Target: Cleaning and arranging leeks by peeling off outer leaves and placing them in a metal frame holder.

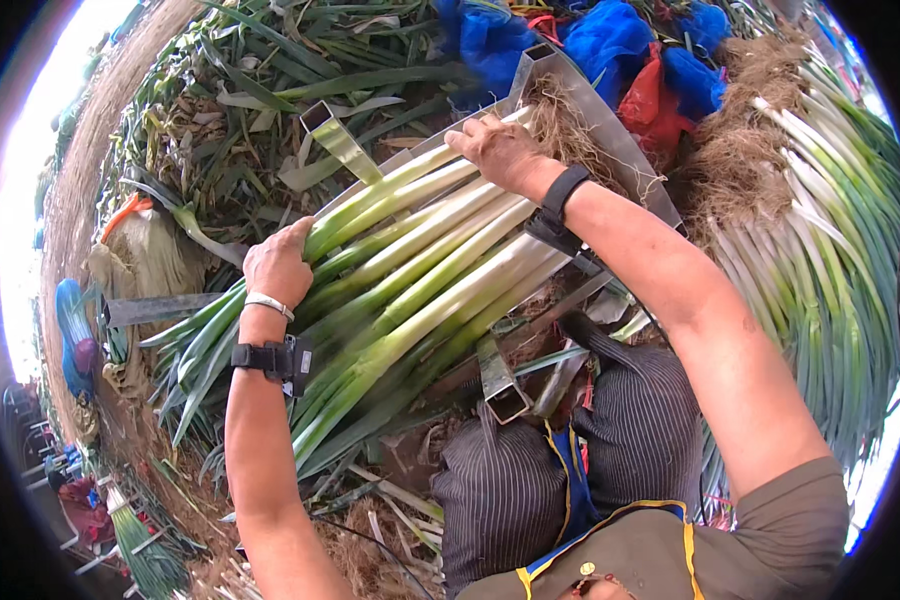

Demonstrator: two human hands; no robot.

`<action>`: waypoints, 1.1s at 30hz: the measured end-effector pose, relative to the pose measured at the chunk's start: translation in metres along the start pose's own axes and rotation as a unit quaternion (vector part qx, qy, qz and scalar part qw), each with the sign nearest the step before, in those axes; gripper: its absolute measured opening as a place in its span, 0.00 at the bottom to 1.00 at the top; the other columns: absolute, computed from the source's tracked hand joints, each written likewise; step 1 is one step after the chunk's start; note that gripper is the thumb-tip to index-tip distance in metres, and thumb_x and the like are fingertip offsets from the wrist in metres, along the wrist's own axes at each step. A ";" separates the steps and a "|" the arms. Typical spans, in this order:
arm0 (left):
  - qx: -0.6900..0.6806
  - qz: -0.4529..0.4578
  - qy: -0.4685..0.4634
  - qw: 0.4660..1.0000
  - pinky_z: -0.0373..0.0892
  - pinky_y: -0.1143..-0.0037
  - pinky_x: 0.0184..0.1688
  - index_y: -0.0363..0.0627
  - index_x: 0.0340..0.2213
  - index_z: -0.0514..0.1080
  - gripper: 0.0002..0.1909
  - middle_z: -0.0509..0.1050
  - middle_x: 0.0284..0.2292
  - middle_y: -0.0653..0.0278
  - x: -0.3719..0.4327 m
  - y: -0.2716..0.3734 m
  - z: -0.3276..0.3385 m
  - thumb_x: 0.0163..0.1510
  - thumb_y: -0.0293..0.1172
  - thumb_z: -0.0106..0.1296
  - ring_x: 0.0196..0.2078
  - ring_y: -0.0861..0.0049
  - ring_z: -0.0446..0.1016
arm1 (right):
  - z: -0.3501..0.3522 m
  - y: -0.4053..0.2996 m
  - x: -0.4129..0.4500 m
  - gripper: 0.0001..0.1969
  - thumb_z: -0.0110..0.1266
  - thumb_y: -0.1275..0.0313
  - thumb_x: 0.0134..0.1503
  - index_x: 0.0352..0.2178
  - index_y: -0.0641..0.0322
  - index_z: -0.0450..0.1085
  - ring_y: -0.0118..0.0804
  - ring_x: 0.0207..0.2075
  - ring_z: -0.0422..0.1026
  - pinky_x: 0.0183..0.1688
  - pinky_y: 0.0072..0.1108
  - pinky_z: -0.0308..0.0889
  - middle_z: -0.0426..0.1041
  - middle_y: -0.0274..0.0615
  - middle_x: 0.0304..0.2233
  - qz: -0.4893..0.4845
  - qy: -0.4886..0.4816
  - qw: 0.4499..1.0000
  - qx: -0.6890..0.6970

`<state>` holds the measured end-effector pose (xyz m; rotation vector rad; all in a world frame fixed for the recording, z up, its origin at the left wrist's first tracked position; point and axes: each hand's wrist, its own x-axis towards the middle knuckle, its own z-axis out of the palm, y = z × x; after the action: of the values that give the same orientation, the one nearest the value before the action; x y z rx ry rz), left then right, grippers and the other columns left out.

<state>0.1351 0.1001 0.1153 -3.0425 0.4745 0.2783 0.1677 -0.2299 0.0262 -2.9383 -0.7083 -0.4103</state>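
Several long green onions (420, 262) lie side by side across a metal rack of square tubing (349, 150). Their green leaves trail toward the lower left, and the brown roots (566, 124) rest by a flat metal end plate (619, 135). My left hand (277, 262) grips stalks on the far side of the layer, where white turns to green. Close to the roots, my right hand (499, 154) is curled over the white shafts, its fingertips at the far edge. Part of the rack is hidden under the onions.
A big pile of rooted green onions (810, 247) lies to the right. Blue netting (607, 45) and a red bag (652, 105) are beyond the rack. Cut leaves (270, 97) heap up at the far left. An open tube end (506, 401) juts toward my knees.
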 end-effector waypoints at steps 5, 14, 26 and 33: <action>0.029 -0.002 0.018 0.999 0.66 0.66 0.46 0.54 0.46 0.69 0.25 0.76 0.39 0.60 0.006 -0.001 0.006 0.44 0.22 0.48 0.44 0.63 0.74 | 0.001 0.003 0.004 0.15 0.45 0.73 0.56 0.45 0.48 0.69 0.44 0.45 0.72 0.45 0.31 0.71 0.71 0.41 0.41 0.030 -0.043 0.998 0.030; -0.039 0.033 -0.047 0.998 0.69 0.66 0.45 0.49 0.42 0.72 0.23 0.76 0.37 0.54 0.023 -0.008 0.013 0.40 0.26 0.51 0.43 0.57 0.74 | -0.004 0.005 0.002 0.17 0.42 0.70 0.60 0.50 0.45 0.67 0.46 0.51 0.69 0.50 0.34 0.68 0.70 0.46 0.46 0.055 -0.152 0.984 0.080; -0.105 0.044 -0.197 0.974 0.69 0.67 0.43 0.50 0.42 0.75 0.17 0.77 0.35 0.50 0.063 -0.024 0.034 0.47 0.32 0.53 0.39 0.55 0.75 | -0.011 0.018 0.012 0.20 0.42 0.67 0.60 0.54 0.36 0.65 0.49 0.52 0.68 0.54 0.35 0.63 0.70 0.46 0.48 0.038 -0.254 0.962 0.090; -0.174 0.044 -0.259 0.949 0.69 0.70 0.40 0.44 0.44 0.72 0.21 0.77 0.31 0.50 0.067 -0.030 0.041 0.45 0.25 0.51 0.34 0.64 0.75 | 0.001 0.015 0.010 0.20 0.42 0.62 0.61 0.56 0.31 0.63 0.47 0.55 0.63 0.57 0.36 0.58 0.67 0.44 0.49 0.074 -0.260 0.954 0.131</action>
<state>0.2003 0.1123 0.0636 -3.0743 0.5655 1.2466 0.1838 -0.2388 0.0273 -2.8186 -0.5249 0.4544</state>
